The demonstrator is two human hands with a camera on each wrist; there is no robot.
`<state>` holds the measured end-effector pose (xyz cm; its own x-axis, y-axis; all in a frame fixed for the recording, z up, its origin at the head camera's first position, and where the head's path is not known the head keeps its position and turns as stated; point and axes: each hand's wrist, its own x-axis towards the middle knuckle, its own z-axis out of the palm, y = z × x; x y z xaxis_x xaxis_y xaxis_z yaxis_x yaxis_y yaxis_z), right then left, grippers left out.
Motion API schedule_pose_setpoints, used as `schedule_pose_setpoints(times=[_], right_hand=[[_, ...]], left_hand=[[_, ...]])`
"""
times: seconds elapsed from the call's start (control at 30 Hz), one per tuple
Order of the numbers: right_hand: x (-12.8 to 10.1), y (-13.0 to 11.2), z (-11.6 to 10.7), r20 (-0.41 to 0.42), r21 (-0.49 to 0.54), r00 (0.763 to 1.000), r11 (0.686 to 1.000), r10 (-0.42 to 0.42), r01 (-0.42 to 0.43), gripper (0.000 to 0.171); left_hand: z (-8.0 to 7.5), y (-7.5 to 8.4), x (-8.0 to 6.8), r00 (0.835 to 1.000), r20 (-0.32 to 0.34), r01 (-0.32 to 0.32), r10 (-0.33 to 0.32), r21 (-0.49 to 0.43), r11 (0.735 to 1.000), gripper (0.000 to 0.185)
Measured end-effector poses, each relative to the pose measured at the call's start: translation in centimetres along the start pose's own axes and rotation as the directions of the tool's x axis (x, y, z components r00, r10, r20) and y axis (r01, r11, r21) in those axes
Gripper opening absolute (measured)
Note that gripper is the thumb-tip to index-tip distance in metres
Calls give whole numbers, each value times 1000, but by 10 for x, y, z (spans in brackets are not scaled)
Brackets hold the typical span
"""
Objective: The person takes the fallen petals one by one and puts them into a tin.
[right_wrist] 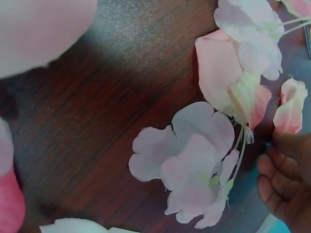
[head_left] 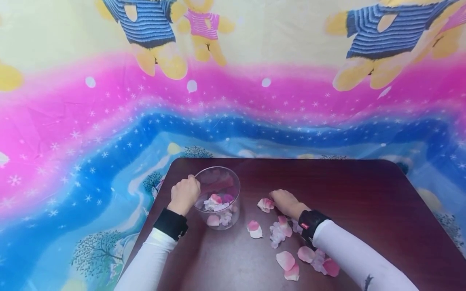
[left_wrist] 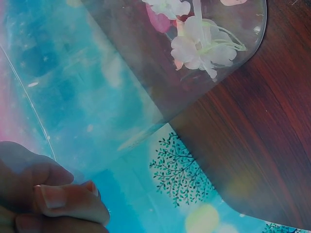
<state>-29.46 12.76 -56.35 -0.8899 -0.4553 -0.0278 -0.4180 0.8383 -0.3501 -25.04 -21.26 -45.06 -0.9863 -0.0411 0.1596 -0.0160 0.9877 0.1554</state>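
A clear round container (head_left: 223,190) stands on the dark wooden table (head_left: 349,194) with pink petals and white blossoms (left_wrist: 204,46) in it. My left hand (head_left: 185,195) grips its near-left rim, and its curled fingers (left_wrist: 63,200) show against the clear wall (left_wrist: 97,97) in the left wrist view. My right hand (head_left: 287,202) lies low on the table to the container's right. Its fingertips (right_wrist: 286,170) pinch a pink-and-white petal (head_left: 265,205) (right_wrist: 290,108). Beside the hand lie a white blossom (right_wrist: 189,165) and a pale pink petal (right_wrist: 221,73).
Loose petals (head_left: 255,229) and blossoms (head_left: 278,233) are scattered in front of my right forearm, with more (head_left: 285,260) near the front edge. A bright printed cloth (head_left: 109,121) hangs behind and to the left of the table. The table's right half is bare wood.
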Motion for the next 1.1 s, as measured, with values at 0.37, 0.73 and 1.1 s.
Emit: schedule_pose_setpoints(times=[0.37, 0.73, 1.1], right_hand=[[-3, -2, -20, -22, 25, 1000, 1000, -4, 4, 12], [-4, -8, -44, -127, 35, 990, 997, -62, 66, 15], [-3, -32, -82, -278, 42, 957, 995, -80, 95, 12]], left_hand=[[0, -1, 1, 1000, 13, 5, -5, 4, 1000, 33], [1, -1, 1, 1000, 21, 10, -10, 9, 1000, 34], [-1, 0, 0, 1000, 26, 5, -5, 7, 1000, 34]])
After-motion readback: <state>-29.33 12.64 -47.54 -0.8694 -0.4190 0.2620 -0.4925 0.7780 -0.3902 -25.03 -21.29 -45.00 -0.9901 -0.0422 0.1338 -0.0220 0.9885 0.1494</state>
